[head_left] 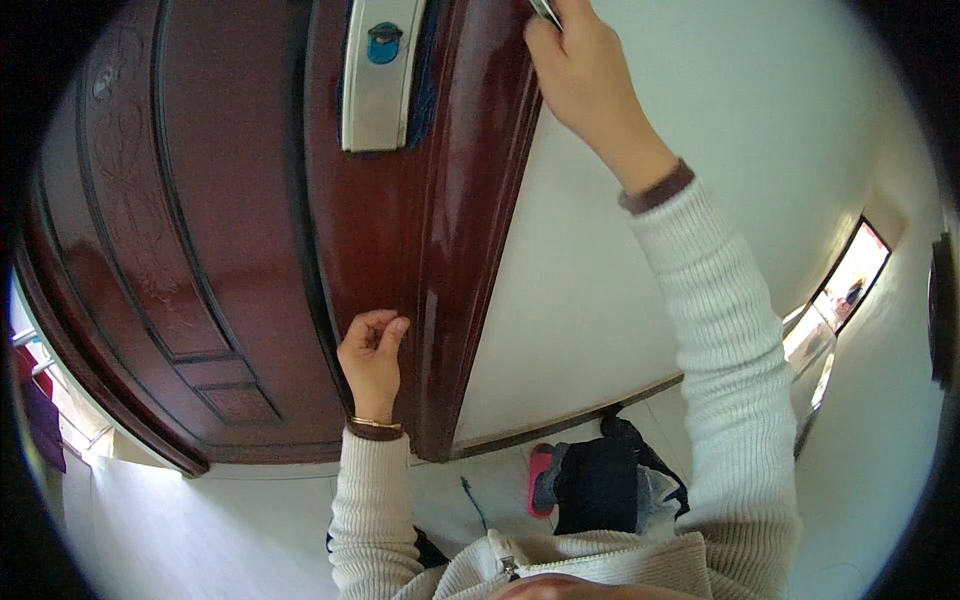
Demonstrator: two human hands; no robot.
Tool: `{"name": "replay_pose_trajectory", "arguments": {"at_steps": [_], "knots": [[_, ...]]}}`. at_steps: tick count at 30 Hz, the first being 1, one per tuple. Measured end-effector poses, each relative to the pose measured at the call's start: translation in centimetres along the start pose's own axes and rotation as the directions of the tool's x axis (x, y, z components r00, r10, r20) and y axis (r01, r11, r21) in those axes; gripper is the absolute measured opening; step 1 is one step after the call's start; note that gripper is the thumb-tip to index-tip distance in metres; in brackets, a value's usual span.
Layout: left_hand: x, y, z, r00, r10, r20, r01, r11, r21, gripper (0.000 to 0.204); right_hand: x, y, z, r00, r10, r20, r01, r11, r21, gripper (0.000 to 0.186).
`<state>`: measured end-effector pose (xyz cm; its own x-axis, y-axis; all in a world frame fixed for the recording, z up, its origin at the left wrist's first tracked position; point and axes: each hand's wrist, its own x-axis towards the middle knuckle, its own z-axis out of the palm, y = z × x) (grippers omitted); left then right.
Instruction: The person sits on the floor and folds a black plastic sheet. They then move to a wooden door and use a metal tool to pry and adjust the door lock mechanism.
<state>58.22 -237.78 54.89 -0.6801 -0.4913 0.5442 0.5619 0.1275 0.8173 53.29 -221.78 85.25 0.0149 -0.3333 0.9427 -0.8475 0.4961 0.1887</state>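
Observation:
My right hand [590,75] is raised at the top, beside the edge of the dark red wooden door trim [465,200]. Its fingers are closed on a narrow silvery object [546,11], mostly cut off by the picture's upper edge. Lower down, my left hand [370,355] is in front of the reddish-brown wood, with fingers curled and the thumb close to them. Whether anything small is pinched there, I cannot make out. Above it, a silvery lock plate [378,110] with a blue turn knob [384,43] is mounted on the door [230,180], with ragged blue material along its edges.
A pale wall [600,270] borders the trim on the right. Below are a light tiled floor [240,520], a thin dark cord [473,502] and a pink slipper [540,480] by my dark-clad legs. A bright window-like opening [850,275] shows at far right.

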Motion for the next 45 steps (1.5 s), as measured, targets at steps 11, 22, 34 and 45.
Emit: {"name": "replay_pose_trajectory", "arguments": {"at_steps": [11,22,34,45], "knots": [[-0.5,0.1,-0.3,0.995,-0.02,0.096,0.031,0.993,-0.117,0.01,9.5,-0.4,1.4,0.99,0.139,0.006,-0.132,0.952,-0.278,0.033],[-0.7,0.9,0.0,0.994,-0.068,0.09,0.082,0.982,-0.173,0.01,9.2,-0.3,2.0,0.994,0.074,0.077,-0.049,0.957,-0.284,0.032],[-1.1,1.0,-1.1,0.996,-0.035,0.082,0.049,0.983,-0.174,0.011,4.6,-2.2,2.2,0.966,0.146,0.215,-0.115,0.982,-0.149,0.034],[-1.5,0.9,-0.7,0.993,-0.052,0.107,0.068,0.986,-0.154,0.01,0.7,-3.1,2.6,0.952,0.168,0.256,-0.148,0.984,-0.095,0.034]]}}
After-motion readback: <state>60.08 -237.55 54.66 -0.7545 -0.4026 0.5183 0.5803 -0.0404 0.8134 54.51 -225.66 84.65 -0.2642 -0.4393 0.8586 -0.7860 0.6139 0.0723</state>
